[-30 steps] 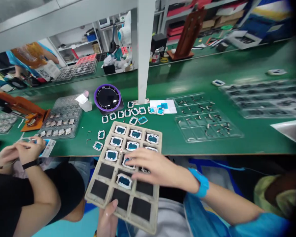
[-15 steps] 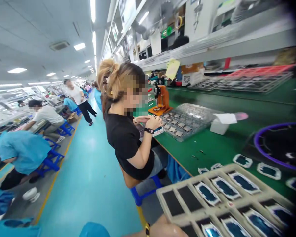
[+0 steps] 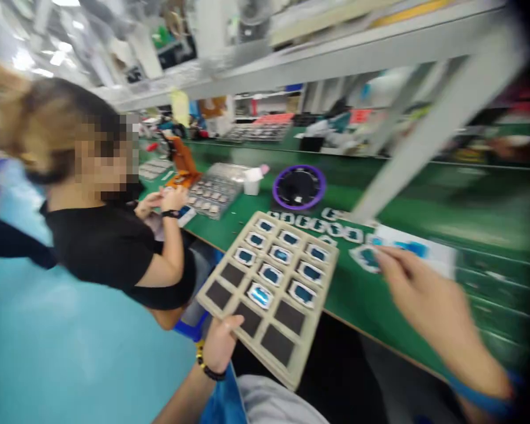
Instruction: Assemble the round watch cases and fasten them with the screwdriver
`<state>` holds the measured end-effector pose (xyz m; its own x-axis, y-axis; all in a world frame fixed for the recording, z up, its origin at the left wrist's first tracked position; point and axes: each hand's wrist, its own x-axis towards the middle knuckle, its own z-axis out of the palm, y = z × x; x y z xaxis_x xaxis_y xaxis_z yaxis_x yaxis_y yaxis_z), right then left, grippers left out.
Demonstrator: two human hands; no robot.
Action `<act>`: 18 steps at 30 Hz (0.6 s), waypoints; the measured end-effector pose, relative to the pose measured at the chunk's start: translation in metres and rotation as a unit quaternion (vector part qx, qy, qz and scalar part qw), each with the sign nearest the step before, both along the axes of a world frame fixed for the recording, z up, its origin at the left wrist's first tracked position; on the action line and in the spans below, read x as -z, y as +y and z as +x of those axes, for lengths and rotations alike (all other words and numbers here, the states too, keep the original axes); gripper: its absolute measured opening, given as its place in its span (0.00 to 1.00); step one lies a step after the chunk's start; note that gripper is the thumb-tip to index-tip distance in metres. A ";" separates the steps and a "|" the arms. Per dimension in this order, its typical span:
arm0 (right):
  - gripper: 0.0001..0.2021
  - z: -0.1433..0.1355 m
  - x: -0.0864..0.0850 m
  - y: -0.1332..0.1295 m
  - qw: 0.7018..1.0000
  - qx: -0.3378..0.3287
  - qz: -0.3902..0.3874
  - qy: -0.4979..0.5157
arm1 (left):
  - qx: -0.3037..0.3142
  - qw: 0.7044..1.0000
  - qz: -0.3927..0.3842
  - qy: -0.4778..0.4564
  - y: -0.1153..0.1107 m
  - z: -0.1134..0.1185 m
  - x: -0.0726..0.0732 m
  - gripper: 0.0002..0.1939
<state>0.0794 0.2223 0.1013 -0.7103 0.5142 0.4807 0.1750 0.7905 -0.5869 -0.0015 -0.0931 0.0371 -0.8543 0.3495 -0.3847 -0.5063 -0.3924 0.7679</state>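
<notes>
A long green bench (image 3: 424,218) runs from far left to near right, blurred by camera motion. At the left, just beside it, sits a co-worker in a black shirt (image 3: 110,247), both hands together at the bench edge. Near the middle, a beige tray (image 3: 269,288) of square pockets juts off the near edge of the bench, tilted; its far pockets hold small blue-centred frames (image 3: 270,274), while the near ones show dark and bare. The left hand (image 3: 221,344) grips the tray's near-left edge, thumb curled over the rim, a beaded band on the wrist. The right hand (image 3: 428,306) hangs over the bench to the right of the tray, fingers stretched toward a loose frame (image 3: 365,257); the blur hides whether it touches or pinches it. A purple-rimmed disc (image 3: 299,186) lies farther back, with a row of loose frames between it and the tray.
</notes>
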 end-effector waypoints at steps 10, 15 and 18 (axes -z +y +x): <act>0.11 0.019 0.007 -0.124 0.979 -0.178 0.019 -0.093 | 0.016 0.998 0.014 -0.054 -0.007 0.000 0.001 0.37; 0.11 0.020 0.006 -0.112 0.989 -0.140 0.007 -0.053 | -0.031 0.998 -0.001 -0.055 -0.032 -0.011 -0.006 0.37; 0.10 0.015 0.008 -0.079 0.997 -0.077 -0.024 -0.011 | -0.077 0.996 -0.036 -0.037 -0.054 -0.021 -0.015 0.35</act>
<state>0.0949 0.1436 0.0928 -0.7924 0.4200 0.4424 0.0661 0.7801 -0.6222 -0.0224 -0.1474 0.0522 -0.8644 0.1855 -0.4673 -0.5000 -0.4147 0.7603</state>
